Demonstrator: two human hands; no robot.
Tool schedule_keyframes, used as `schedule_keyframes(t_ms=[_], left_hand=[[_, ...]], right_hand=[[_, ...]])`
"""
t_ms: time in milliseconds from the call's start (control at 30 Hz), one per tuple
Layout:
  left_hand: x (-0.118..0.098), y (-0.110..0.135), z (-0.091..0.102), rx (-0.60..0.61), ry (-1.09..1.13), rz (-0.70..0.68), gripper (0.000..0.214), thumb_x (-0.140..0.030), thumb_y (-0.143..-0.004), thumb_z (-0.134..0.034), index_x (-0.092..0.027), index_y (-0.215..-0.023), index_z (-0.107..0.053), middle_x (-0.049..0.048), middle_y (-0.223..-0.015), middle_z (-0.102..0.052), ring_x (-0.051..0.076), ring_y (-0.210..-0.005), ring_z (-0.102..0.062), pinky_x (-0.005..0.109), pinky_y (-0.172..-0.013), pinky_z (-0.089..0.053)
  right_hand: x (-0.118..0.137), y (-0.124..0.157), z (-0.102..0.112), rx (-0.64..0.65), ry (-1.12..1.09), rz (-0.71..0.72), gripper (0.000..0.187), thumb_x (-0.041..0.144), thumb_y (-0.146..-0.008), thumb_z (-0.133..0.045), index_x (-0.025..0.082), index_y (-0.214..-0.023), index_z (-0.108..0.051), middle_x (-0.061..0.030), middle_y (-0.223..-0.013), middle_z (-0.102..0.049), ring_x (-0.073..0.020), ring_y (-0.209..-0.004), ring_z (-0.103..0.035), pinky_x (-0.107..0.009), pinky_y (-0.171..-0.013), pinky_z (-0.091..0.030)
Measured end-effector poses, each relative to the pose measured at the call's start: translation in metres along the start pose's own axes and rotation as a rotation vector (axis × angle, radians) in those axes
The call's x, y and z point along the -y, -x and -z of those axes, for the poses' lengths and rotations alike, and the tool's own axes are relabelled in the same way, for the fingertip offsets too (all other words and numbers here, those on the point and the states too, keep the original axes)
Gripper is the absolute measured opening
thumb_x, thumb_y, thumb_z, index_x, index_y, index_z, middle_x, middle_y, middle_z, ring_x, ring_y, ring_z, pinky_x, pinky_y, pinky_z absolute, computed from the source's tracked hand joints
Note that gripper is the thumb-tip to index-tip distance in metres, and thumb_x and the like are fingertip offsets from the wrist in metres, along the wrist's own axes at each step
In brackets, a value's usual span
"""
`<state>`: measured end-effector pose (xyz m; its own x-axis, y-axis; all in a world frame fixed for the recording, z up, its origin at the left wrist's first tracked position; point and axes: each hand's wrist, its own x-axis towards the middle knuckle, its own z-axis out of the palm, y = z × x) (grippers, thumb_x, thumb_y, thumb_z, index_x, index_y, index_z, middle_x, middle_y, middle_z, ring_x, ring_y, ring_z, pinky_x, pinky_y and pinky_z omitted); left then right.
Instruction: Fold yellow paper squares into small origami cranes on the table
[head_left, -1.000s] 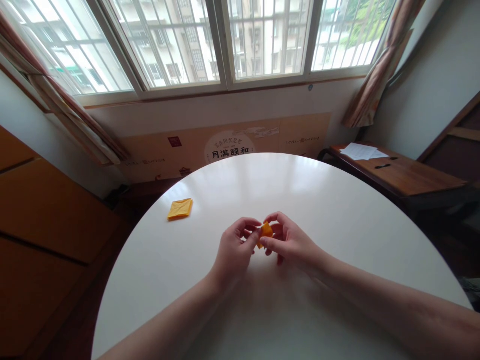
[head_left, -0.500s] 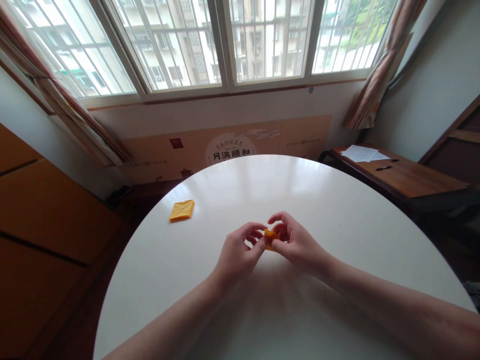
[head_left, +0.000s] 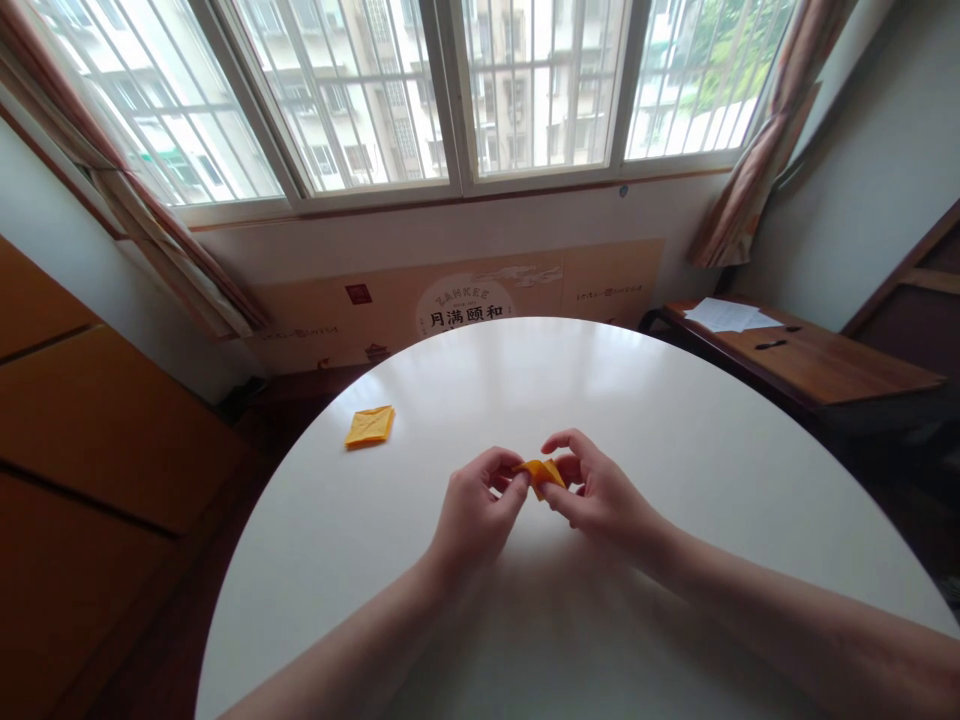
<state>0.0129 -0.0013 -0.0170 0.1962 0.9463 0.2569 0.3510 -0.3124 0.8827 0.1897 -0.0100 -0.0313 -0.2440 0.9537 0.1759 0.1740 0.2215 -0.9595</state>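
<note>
Between my two hands is a small folded piece of orange paper (head_left: 541,473), held just above the white table. My left hand (head_left: 484,500) pinches its left end between thumb and fingers. On the other side, my right hand (head_left: 592,485) grips the right part with its thumb in front, the index finger arched above. My fingers cover parts of the paper, so its full shape is hidden. Farther off to the left, a flat yellow-orange folded square (head_left: 370,427), apparently paper, lies on the table, touched by neither hand.
The round white table (head_left: 315,560) fills the foreground. A wooden bench (head_left: 840,360) with white papers (head_left: 724,314) and a small dark object (head_left: 770,345) stands at the right. Orange cabinets (head_left: 90,400) are at the left. Barred windows (head_left: 540,90) and curtains (head_left: 739,210) are behind.
The orange paper shows more of its surface between my hands, with a pointed flap visible now. My fingers have shifted slightly on it. The whole view has moved a little.
</note>
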Motion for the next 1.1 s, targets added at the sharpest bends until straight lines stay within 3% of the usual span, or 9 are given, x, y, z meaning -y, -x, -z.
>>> schedule_keyframes(t_ms=[300,500,767,1100], left_hand=[[-0.0013,0.0023,-0.0002,-0.002,0.032,0.012,0.01,-0.025,-0.082,-0.065,-0.018,-0.08,-0.058,0.0014,-0.078,-0.065,0.016,-0.069,-0.062,0.024,-0.057,-0.05],[-0.0012,0.0035,-0.0006,-0.01,0.067,0.021,0.022,-0.02,-0.081,-0.063,-0.02,-0.103,-0.063,0.0022,-0.081,-0.071,0.016,-0.068,-0.065,0.024,-0.057,-0.05],[-0.0029,0.0029,-0.0029,-0.009,0.05,-0.01,0.013,-0.018,-0.083,-0.061,-0.019,-0.093,-0.069,0.0028,-0.083,-0.074,0.017,-0.072,-0.068,0.025,-0.061,-0.052],[-0.004,0.0052,-0.0032,-0.037,0.09,0.014,0.025,-0.013,-0.081,-0.053,-0.019,-0.092,-0.075,0.0039,-0.086,-0.076,0.017,-0.071,-0.069,0.025,-0.059,-0.053]], right_hand=[[0.0015,0.0032,-0.0041,-0.013,0.02,0.025,0.023,0.043,-0.092,-0.062,0.024,-0.095,-0.049,-0.0023,-0.085,-0.065,-0.0169,-0.069,-0.063,-0.025,-0.052,-0.048],[0.001,0.0027,-0.0058,-0.019,0.028,0.043,0.017,0.038,-0.093,-0.06,0.023,-0.093,-0.051,-0.0021,-0.084,-0.063,-0.0161,-0.068,-0.062,-0.024,-0.049,-0.047],[0.0067,0.0027,-0.0091,0.003,0.011,0.046,0.012,0.031,-0.092,-0.06,0.022,-0.089,-0.053,-0.0009,-0.077,-0.063,-0.0166,-0.068,-0.063,-0.025,-0.051,-0.049],[0.0021,0.0035,-0.0096,-0.021,-0.075,0.045,0.006,0.025,-0.09,-0.058,0.022,-0.091,-0.053,0.0002,-0.077,-0.062,-0.0156,-0.065,-0.063,-0.025,-0.05,-0.048]])
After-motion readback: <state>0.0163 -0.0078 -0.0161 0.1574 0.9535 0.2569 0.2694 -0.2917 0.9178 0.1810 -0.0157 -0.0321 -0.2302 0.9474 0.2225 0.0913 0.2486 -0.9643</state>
